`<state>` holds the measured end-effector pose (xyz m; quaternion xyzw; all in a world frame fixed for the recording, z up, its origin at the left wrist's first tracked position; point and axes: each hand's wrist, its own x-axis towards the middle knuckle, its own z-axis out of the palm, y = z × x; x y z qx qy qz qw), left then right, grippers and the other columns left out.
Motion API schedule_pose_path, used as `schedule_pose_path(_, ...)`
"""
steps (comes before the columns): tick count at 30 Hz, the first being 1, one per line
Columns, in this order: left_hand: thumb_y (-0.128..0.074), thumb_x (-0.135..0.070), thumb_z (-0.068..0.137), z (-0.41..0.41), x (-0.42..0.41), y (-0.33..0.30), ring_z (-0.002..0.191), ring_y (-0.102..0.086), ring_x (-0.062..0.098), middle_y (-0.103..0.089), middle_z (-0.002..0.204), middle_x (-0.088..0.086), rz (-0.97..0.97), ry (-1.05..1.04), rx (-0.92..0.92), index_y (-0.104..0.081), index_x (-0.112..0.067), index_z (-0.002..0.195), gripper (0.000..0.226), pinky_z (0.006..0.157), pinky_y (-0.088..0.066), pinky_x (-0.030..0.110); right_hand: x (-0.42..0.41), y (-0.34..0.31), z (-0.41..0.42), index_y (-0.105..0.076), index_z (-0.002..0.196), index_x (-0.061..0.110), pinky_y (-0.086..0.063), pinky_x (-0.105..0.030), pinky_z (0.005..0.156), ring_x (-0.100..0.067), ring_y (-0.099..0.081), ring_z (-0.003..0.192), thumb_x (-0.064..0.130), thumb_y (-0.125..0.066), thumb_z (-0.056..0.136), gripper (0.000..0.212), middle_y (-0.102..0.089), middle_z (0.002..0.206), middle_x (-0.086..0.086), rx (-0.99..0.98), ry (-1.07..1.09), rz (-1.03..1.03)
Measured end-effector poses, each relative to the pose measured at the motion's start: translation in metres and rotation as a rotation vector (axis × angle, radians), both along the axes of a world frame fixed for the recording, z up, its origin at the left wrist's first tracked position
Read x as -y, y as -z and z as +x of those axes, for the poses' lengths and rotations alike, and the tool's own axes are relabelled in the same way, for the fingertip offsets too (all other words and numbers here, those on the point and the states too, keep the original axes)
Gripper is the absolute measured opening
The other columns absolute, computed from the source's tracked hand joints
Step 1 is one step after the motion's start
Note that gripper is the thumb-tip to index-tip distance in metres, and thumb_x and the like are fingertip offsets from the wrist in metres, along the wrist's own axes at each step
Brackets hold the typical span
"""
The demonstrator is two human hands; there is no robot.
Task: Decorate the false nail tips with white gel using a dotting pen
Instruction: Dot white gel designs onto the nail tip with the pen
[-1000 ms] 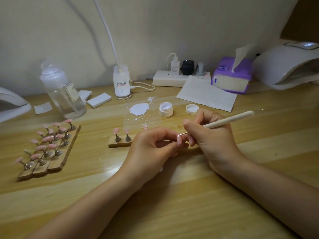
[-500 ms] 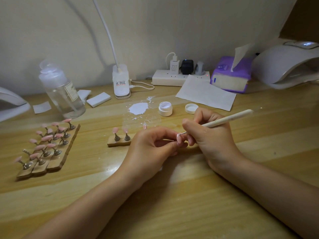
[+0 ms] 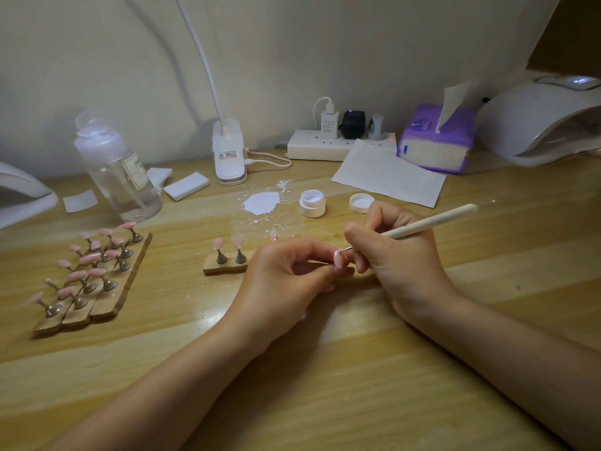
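My left hand [image 3: 286, 278] pinches a pink nail tip [image 3: 339, 260]; my right hand [image 3: 400, 255] grips the pen [image 3: 432, 221], its metal point touching the tip's top.

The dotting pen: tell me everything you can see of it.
The dotting pen has a long, smooth cream barrel, plastic or painted wood by its look, ending in a thin metal shaft with a small ball tip. It slopes down from upper right to lower left. The right hand pinches it near the front end, like a pencil. Its tip meets the upper edge of the pink nail tip, which the left hand holds.
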<state>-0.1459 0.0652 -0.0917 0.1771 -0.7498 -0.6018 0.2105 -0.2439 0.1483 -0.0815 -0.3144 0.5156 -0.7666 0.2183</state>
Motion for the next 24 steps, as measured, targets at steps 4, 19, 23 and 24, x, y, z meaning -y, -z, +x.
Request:
schedule_pose_path(4,-0.068,-0.009,0.079,0.0001,0.0005,0.0005,0.074,-0.067,0.006,-0.073,0.076,-0.001,-0.001,0.005,-0.005,-0.070,-0.018,0.075,0.010,0.068,-0.053,0.025,0.0001,0.0006,-0.0003,-0.032,0.054,0.009,-0.041,-0.014,0.039,-0.006,-0.045,0.027,-0.018,-0.049,0.077,0.039,-0.035,0.030,0.001,-0.004,0.005,0.008)
schedule_pose_path(19,-0.069,-0.012,0.079,0.0002,0.0006,0.0011,0.072,-0.067,0.006,-0.073,0.076,-0.001,-0.008,-0.015,0.014,-0.071,-0.019,0.073,0.010,0.072,-0.053,0.041,-0.0001,0.0011,-0.0010,-0.032,0.054,0.009,-0.042,-0.014,0.041,-0.007,-0.047,0.028,-0.017,-0.049,0.076,0.038,-0.036,0.031,0.001,-0.019,0.004,0.015)
schedule_pose_path(23,-0.068,-0.011,0.079,0.0000,0.0012,0.0017,0.074,-0.068,0.007,-0.073,0.077,-0.001,-0.011,-0.003,0.007,-0.071,-0.018,0.075,0.008,0.070,-0.054,0.030,-0.0002,0.0013,-0.0012,-0.032,0.054,0.009,-0.043,-0.015,0.041,-0.007,-0.047,0.029,-0.017,-0.049,0.075,0.037,-0.036,0.031,0.001,-0.026,0.009,0.018)
schedule_pose_path(24,-0.068,-0.012,0.079,-0.0001,0.0011,0.0017,0.074,-0.068,0.006,-0.073,0.077,-0.001,-0.008,0.000,0.004,-0.071,-0.018,0.075,0.008,0.069,-0.054,0.028,-0.0002,0.0014,-0.0014,-0.032,0.054,0.009,-0.043,-0.015,0.041,-0.007,-0.047,0.029,-0.017,-0.049,0.075,0.037,-0.036,0.031,0.001,-0.025,0.011,0.018)
